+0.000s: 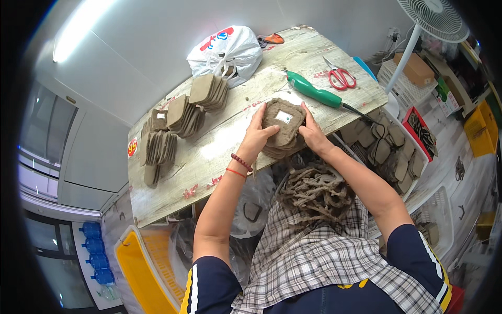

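Observation:
A thick grey-brown fuzzy pad (273, 118) with rounded corners and a white label is between my hands at the table's near edge. My left hand (257, 131) grips its left side, with the thumb lying on top. Along the opposite side, my right hand (314, 133) has its fingers closed on the edge. More pads (278, 150) show just beneath it; whether they are held too, I cannot tell. A heap of fuzzy brown strips (316, 193) lies on my checked apron in my lap.
Stacked pads (180, 112) stand on the table's left. A tied white plastic bag (225, 55) is at the back. A green corded power tool (314, 90) and red-handled scissors (342, 77) lie on the right. Below are a basket of pads (426, 165) and a yellow crate (133, 261).

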{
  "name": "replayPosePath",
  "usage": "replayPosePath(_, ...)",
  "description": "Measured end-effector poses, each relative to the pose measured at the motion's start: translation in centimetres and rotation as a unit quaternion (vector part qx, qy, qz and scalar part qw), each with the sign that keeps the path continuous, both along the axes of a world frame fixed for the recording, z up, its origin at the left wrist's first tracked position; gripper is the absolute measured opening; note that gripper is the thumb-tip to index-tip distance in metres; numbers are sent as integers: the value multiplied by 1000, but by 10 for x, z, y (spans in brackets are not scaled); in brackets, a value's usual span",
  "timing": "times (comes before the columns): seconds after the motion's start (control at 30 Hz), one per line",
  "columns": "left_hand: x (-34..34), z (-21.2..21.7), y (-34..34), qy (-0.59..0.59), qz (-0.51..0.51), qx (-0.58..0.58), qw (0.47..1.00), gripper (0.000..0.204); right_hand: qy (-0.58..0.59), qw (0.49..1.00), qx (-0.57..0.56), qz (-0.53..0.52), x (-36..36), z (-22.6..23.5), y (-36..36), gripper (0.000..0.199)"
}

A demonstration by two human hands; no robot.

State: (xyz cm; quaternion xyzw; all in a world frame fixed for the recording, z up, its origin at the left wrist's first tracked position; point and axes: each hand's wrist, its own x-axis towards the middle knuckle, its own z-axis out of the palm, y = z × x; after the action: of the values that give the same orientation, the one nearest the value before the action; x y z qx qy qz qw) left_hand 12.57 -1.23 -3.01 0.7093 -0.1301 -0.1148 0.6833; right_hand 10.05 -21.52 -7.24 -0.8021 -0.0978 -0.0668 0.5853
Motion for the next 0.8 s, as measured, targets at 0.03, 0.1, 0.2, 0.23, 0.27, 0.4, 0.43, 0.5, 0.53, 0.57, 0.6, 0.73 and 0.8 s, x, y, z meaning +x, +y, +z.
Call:
replayPosePath(0.03,2,1,2,-54,31,95,994,75,-10,1000,-12,3,4,1,0,69)
replayPosePath(0.1,1,3,8,-159,93,280,942,74,-113,989,-90,-40,11,9,-16,65)
replayPosePath(0.2,-32,32,-12,-345,149,413,830,63,-230,939,-196,-165,41,6,-51,53)
replayPosePath(0.23,-42,41,-20,-385,146,437,800,61,-205,933,-241,-169,49,7,-53,52)
replayPosePath(0.27,-44,43,-30,-430,151,443,772,55,-183,924,-287,-177,62,5,-54,51)
replayPosePath(0.4,-42,29,-39,-349,103,502,784,50,-52,873,-462,-147,93,17,-45,55)
replayPosePath(0.43,-41,27,-39,-362,102,508,775,50,0,862,-489,-135,96,21,-44,56)
replayPosePath(0.5,-39,26,-42,-387,100,519,756,51,-24,853,-500,-150,109,10,-51,53)
replayPosePath(0.53,-38,25,-42,-393,95,521,751,51,-27,845,-512,-151,112,7,-51,52)
replayPosePath(0.57,-38,25,-42,-401,90,523,747,51,-30,837,-525,-152,113,5,-54,50)
replayPosePath(0.6,-37,25,-41,-409,85,524,743,52,-17,838,-525,-148,115,5,-62,49)
replayPosePath(0.73,-28,21,-21,-388,67,419,818,50,70,910,-388,-126,95,24,-86,47)
replayPosePath(0.8,-19,18,-14,-383,58,370,844,49,107,959,-240,-102,76,33,-106,44)
